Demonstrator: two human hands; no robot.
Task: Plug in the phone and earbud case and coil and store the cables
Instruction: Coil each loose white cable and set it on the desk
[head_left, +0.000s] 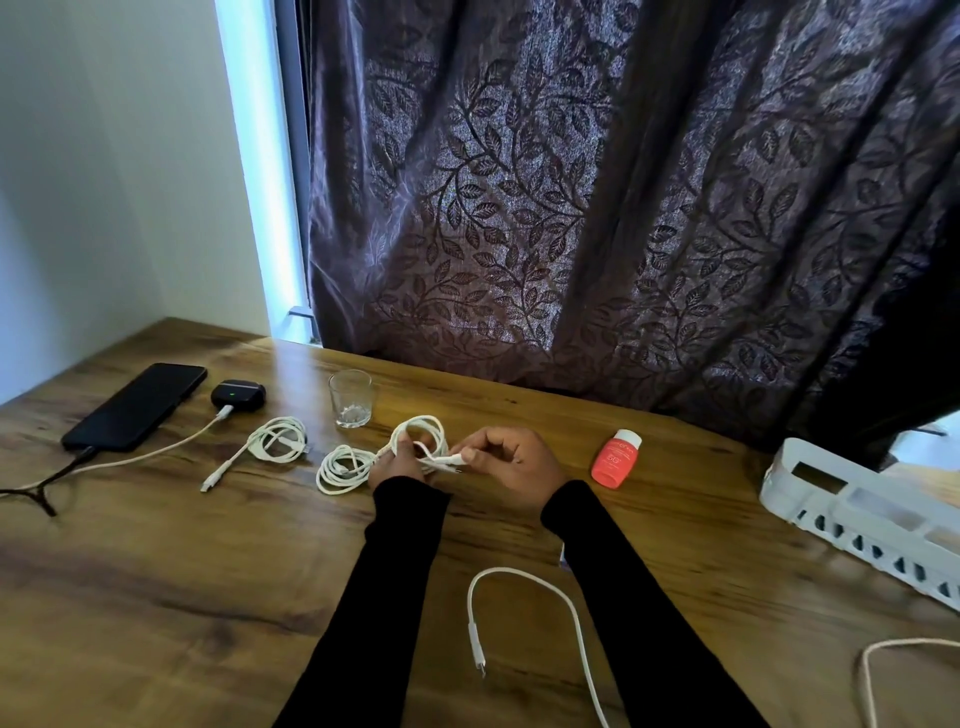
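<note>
Two hands work one white cable (422, 434) just above the surface (218, 587): the left hand (397, 462) grips its loops, the right hand (506, 460) pinches the plug end. Best to tuck that end snugly through, keeping loops even. Phone (136, 405) and earbud case (238, 396) sit plugged in at far left; the white storage tray (857, 514) waits right.

A dark leaf-patterned curtain (597, 208) hangs behind the wooden table (182, 597), daylight apparently edging the white wall (104, 182).

white basket (852, 514) cut off at right edge
</note>
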